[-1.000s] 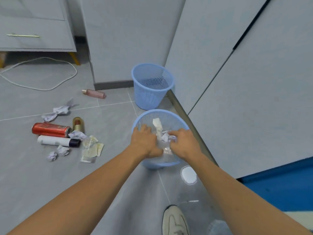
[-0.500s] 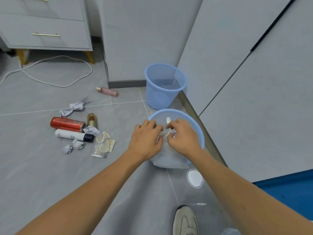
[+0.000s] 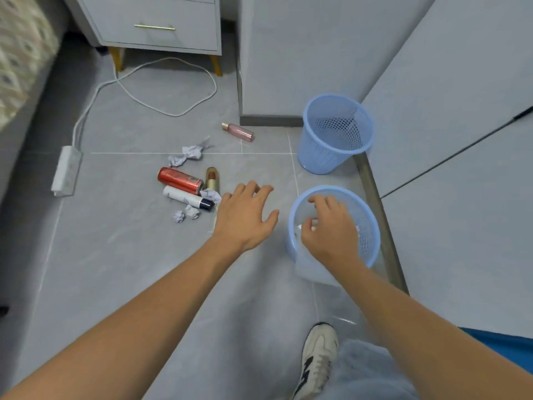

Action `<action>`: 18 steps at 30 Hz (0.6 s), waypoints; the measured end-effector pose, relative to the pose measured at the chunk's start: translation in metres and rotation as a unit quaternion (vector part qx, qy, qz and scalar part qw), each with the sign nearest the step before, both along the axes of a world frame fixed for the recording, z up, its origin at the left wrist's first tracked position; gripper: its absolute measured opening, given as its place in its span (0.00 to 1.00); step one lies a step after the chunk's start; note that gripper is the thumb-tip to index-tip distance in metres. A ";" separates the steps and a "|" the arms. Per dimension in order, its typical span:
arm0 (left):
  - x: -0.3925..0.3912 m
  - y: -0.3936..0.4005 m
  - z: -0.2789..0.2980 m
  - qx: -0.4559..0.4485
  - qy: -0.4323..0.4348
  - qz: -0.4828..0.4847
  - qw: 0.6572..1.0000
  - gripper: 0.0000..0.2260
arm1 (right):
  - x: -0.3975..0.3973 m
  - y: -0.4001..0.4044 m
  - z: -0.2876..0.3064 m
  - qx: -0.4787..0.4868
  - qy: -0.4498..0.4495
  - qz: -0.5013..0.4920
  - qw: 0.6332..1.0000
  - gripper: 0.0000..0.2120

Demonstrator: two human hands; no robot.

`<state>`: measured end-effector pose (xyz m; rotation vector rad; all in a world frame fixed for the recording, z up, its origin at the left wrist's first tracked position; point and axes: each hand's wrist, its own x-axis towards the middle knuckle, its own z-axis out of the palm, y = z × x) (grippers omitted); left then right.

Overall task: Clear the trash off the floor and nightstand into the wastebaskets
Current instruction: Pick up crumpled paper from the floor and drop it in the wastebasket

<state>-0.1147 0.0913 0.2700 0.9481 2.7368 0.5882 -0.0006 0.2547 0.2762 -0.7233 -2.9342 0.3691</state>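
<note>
Two hands out: right hand (image 3: 327, 229) loosely curled over near wastebasket (image 3: 372, 249), grip contents unclear; left hand (image 3: 245, 217) spread, empty, reaching toward floor trash — red can (image 3: 178, 180), white bottle (image 3: 187, 199). Next: grab one.

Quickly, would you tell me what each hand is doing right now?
Left hand: open, fingers spread, holding nothing.
Right hand: over the near wastebasket; grip cannot be told.

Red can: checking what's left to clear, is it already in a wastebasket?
No, the red can lies on the floor.
</note>
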 end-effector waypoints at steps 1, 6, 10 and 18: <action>0.004 -0.003 0.015 -0.005 -0.006 0.000 1.000 0.24 | 0.001 -0.007 0.016 -0.009 -0.002 0.006 1.000 0.22; 0.009 -0.040 0.104 -0.007 -0.020 0.035 0.999 0.23 | -0.010 -0.046 0.106 -0.060 -0.014 0.028 0.998 0.18; -0.008 -0.096 0.178 -0.020 -0.026 0.051 0.998 0.22 | -0.026 -0.090 0.177 -0.083 -0.020 0.036 0.996 0.17; -0.079 -0.163 0.253 -0.059 0.013 0.043 0.997 0.24 | -0.078 -0.152 0.227 -0.145 -0.006 0.024 0.989 0.18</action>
